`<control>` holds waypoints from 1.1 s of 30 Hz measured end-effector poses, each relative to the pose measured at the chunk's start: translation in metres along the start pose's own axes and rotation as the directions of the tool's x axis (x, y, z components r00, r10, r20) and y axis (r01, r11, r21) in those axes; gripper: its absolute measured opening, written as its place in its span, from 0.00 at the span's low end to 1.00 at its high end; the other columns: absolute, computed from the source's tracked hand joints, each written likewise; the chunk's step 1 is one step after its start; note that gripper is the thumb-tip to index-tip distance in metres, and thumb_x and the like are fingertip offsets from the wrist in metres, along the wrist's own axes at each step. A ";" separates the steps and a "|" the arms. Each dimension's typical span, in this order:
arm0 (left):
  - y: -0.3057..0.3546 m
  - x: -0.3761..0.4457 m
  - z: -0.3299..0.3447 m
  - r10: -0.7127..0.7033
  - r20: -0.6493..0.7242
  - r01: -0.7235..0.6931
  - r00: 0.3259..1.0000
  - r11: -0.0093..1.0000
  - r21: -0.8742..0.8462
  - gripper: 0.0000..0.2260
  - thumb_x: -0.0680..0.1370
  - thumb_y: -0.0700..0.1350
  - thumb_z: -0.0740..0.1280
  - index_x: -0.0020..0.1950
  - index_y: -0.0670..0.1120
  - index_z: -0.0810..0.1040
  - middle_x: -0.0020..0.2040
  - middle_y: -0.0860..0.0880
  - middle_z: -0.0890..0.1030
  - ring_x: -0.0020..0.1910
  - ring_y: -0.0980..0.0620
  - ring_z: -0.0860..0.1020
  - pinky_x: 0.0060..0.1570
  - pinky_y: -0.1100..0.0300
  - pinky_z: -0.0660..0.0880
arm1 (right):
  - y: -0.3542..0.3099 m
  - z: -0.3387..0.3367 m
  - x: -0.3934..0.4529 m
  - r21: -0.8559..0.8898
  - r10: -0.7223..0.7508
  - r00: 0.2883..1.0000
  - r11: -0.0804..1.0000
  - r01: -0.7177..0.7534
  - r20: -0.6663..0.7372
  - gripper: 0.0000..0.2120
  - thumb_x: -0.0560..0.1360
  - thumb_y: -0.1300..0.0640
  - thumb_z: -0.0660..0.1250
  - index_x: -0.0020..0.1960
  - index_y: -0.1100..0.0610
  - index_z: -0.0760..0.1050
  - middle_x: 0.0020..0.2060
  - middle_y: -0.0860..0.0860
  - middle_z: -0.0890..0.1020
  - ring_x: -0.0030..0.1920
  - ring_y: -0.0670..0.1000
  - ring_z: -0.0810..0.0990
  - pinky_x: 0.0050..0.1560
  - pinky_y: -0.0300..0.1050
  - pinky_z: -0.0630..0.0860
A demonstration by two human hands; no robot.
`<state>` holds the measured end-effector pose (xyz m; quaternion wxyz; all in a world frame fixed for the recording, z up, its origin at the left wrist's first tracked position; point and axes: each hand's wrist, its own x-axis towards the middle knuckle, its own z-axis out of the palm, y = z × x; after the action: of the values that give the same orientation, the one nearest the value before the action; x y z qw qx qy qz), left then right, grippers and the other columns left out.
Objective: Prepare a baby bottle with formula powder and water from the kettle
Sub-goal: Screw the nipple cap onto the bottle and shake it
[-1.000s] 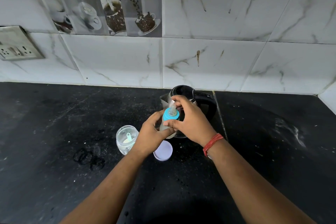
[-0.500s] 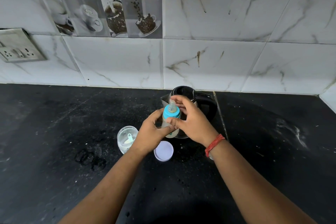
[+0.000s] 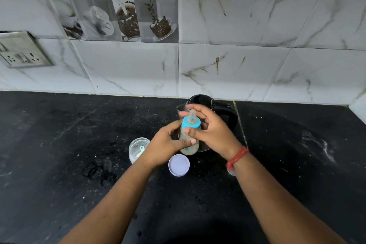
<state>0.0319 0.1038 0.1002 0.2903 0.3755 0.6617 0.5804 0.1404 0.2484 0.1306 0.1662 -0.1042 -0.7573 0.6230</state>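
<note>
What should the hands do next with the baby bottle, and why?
Probably finish twisting the blue ring tight. The left hand grips the baby bottle, which already holds cloudy liquid, and the right hand wraps the ring and teat. A tight ring should stop leaks when shaking.
</note>
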 end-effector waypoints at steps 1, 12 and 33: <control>0.004 -0.001 -0.003 -0.014 0.080 0.017 0.997 0.999 -0.038 0.24 0.72 0.47 0.79 0.68 0.49 0.80 0.61 0.48 0.85 0.63 0.45 0.82 0.67 0.42 0.77 | -0.004 -0.011 0.002 -0.007 -0.005 0.992 1.000 0.005 0.126 0.30 0.73 0.62 0.76 0.72 0.55 0.71 0.69 0.48 0.78 0.69 0.47 0.76 0.69 0.48 0.74; 0.014 0.005 0.012 0.013 0.046 -0.010 0.999 0.998 -0.062 0.19 0.74 0.43 0.78 0.64 0.50 0.80 0.59 0.48 0.86 0.62 0.49 0.83 0.63 0.53 0.79 | -0.009 0.004 0.013 0.110 0.044 0.998 0.993 -0.039 -0.043 0.09 0.69 0.58 0.74 0.47 0.62 0.80 0.53 0.54 0.85 0.53 0.50 0.83 0.57 0.48 0.80; 0.041 0.006 0.012 -0.059 0.227 0.088 0.972 0.989 -0.120 0.07 0.74 0.36 0.74 0.50 0.46 0.83 0.46 0.47 0.84 0.47 0.51 0.82 0.51 0.52 0.79 | -0.040 -0.010 0.023 0.130 -0.014 0.956 0.991 -0.025 0.293 0.18 0.66 0.54 0.73 0.48 0.67 0.79 0.54 0.53 0.83 0.57 0.54 0.80 0.58 0.46 0.78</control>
<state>0.0454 0.1175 0.1388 0.4075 0.3938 0.5996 0.5651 0.1249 0.2582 0.1740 0.0569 -0.0016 -0.7302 0.6808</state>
